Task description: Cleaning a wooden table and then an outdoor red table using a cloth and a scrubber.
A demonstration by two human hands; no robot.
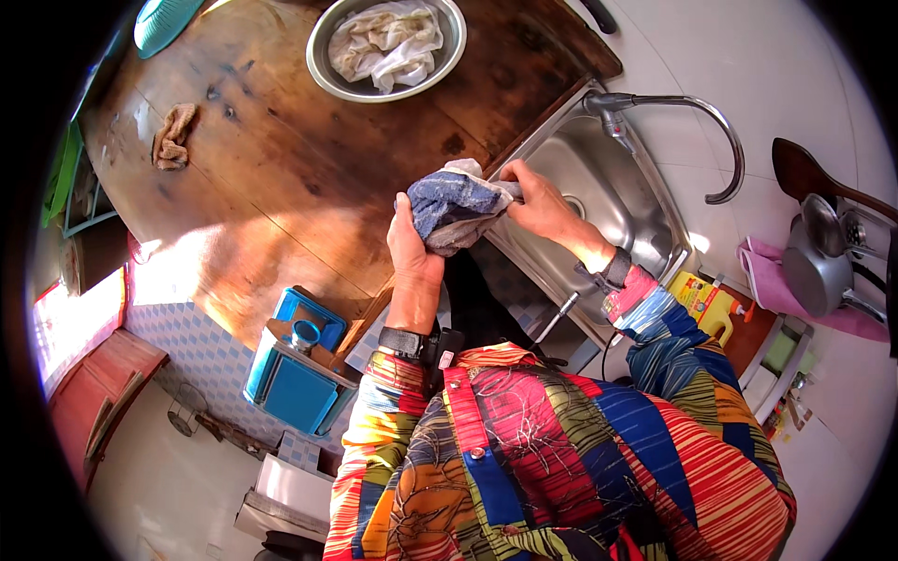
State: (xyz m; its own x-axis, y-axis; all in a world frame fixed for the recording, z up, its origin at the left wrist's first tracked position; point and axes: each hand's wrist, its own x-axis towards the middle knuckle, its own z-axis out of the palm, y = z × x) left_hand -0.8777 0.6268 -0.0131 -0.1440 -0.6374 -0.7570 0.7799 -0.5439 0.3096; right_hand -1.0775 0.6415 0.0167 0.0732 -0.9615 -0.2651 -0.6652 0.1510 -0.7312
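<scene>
Between both hands is a bunched bundle of cloths (456,204), blue with a pale stripe on top and greyish white around it. My left hand (414,245) grips its left side, the thumb pointing up along the edge. My right hand (543,206) is closed on the narrow, twisted right end. The bundle is held above the front edge of the wooden table (309,168), beside the steel sink (603,154). My palms and the underside of the bundle are hidden.
A metal basin (318,70) of whitish cloths stands at the table's far side. A crumpled brown cloth (174,136) lies left. The curved faucet (734,154) arches right of the sink. A blue bin (295,383) stands below the table edge; a yellow jug (703,304) is right.
</scene>
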